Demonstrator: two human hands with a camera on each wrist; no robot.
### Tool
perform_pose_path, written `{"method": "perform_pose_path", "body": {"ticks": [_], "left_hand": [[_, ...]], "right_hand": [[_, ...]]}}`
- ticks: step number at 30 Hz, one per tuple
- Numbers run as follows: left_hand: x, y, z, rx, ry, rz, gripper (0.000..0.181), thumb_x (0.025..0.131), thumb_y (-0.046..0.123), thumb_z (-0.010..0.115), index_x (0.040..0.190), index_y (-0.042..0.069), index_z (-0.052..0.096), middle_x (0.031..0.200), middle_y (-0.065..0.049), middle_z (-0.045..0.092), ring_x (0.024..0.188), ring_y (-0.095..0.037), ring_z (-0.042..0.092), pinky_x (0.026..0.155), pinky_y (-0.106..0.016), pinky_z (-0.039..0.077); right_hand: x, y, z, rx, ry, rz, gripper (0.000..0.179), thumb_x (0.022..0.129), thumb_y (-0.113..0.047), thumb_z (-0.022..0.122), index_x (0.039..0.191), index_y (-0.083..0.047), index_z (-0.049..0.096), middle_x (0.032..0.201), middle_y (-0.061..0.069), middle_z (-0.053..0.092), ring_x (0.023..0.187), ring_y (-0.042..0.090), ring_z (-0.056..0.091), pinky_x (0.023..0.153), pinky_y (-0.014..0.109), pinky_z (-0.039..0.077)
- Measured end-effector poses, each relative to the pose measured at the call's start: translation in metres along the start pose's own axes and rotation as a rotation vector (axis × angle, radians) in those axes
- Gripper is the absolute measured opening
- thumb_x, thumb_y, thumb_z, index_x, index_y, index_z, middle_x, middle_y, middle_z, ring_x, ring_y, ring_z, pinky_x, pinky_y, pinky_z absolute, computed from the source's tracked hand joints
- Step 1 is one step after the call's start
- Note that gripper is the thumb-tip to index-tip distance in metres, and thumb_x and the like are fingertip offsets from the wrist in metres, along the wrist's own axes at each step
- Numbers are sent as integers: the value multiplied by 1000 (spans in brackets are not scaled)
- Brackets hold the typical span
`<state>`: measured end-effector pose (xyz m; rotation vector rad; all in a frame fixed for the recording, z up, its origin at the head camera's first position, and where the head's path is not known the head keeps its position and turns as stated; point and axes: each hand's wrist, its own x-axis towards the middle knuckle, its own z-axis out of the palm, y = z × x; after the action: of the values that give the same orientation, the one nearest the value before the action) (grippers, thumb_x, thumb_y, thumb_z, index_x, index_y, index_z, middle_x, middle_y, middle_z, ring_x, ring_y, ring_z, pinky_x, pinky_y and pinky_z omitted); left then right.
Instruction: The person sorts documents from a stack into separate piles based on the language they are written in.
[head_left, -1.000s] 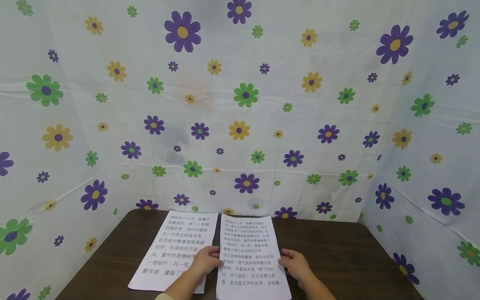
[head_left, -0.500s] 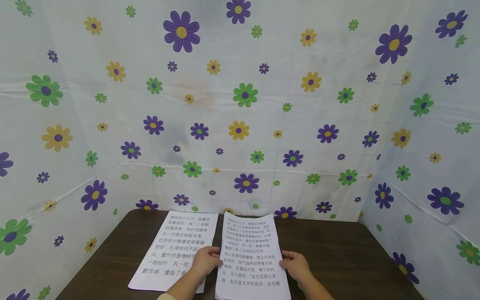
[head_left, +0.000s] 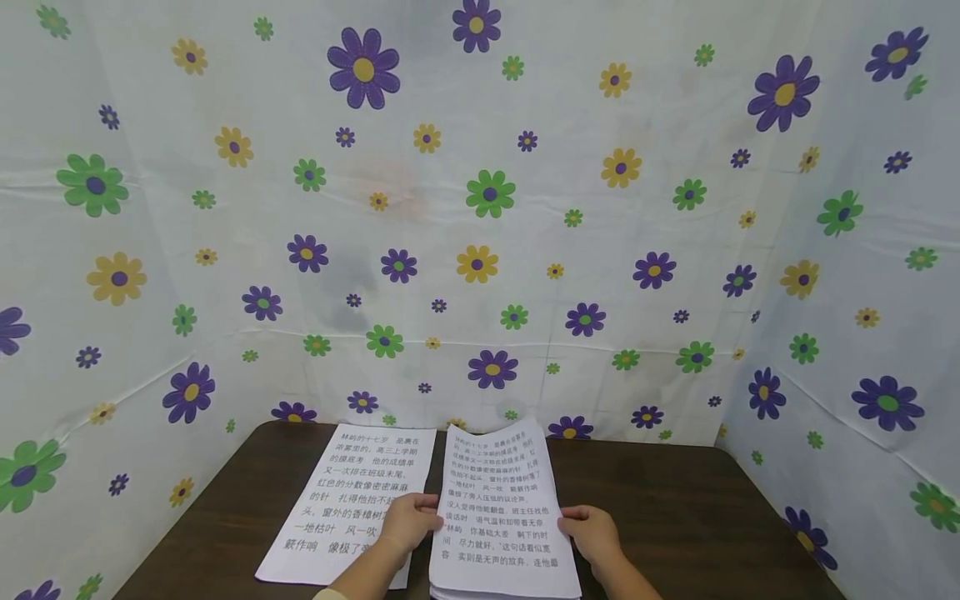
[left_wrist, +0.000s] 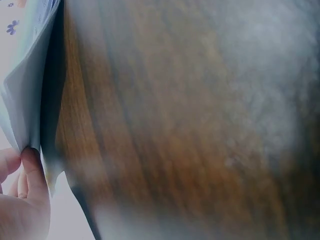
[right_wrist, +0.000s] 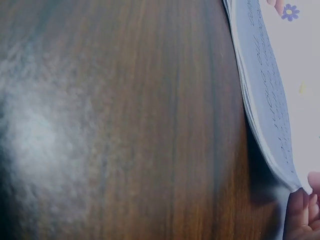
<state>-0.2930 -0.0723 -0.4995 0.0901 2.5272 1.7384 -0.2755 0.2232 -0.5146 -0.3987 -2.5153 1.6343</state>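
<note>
Left hand [head_left: 407, 525] and right hand [head_left: 592, 535] pinching paper stack [head_left: 498, 512], right of flat pile [head_left: 356, 483]. Probably squaring it; next move's needing even grip.

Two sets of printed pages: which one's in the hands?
The right stack, smaller print, pinched at its side edges by the left hand and right hand. The left pages, larger print, lie flat, ungripped.

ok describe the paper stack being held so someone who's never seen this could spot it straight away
Start at the dark table below the flowered cloth. Near its middle, the person's left grip and right grip pinch opposite edges of the white paper stack. Unlike the flat pile on the person's left, it has smaller print and a curved far edge.
</note>
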Motion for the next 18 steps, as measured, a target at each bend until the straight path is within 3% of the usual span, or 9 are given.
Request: {"method": "perform_pose_path", "body": {"ticks": [12, 18], "left_hand": [[1, -2, 1, -21, 42, -11, 45, 80, 5, 66, 120, -13, 59, 88, -10, 71, 80, -19, 70, 75, -36, 62], [2, 1, -1, -84, 35, -8, 49, 80, 4, 66, 125, -14, 56, 90, -9, 69, 79, -13, 67, 76, -35, 61]], "right_hand": [[-1, -2, 1, 65, 8, 36, 22, 85, -7, 67, 102, 7, 68, 88, 11, 68, 75, 18, 60, 62, 29, 50], [2, -4, 0, 90, -2, 11, 23, 88, -9, 64, 105, 6, 65, 88, 9, 67, 75, 18, 59, 61, 29, 48]]}}
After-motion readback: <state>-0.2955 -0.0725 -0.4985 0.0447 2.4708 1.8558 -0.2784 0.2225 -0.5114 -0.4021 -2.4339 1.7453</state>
